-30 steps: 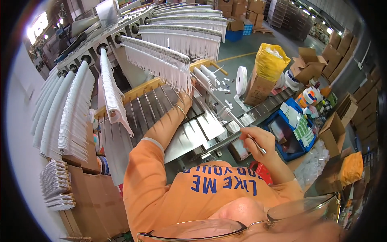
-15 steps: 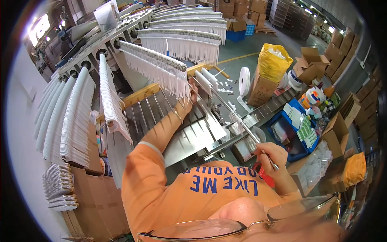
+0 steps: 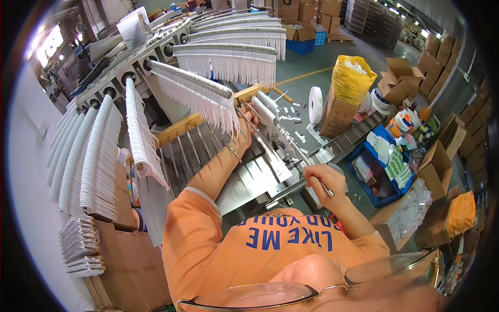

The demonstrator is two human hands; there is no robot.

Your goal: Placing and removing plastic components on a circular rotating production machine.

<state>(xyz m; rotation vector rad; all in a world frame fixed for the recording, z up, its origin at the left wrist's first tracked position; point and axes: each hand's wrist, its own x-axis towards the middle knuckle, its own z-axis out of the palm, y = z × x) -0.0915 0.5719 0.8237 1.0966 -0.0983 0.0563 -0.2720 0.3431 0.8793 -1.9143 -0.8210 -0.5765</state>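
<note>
A long, thin metal rod (image 3: 300,154) slants between my two hands. My right hand (image 3: 327,183) is closed round its near end, whose tip sticks out below the fingers. My left hand (image 3: 246,131) pinches the rod's far part, right beside the end of a bar hung with white fringe-like strands (image 3: 200,93). Some strands hang against my left fingers and partly hide them. Under my left forearm lie a shiny steel plate (image 3: 247,184) and a row of metal pins along a yellow wooden rail (image 3: 179,129).
More bars with white loops (image 3: 101,156) fan out from the grey machine (image 3: 156,44). At right stand a yellow bag (image 3: 353,75) on a carton, a blue crate (image 3: 374,192) and open cardboard boxes (image 3: 403,75). White scraps (image 3: 300,137) litter the floor.
My right hand has moved up and left along with the rod, toward the machine. My left hand stays by the fringed bar, now gripping the rod's far part. The view has shifted slightly.
</note>
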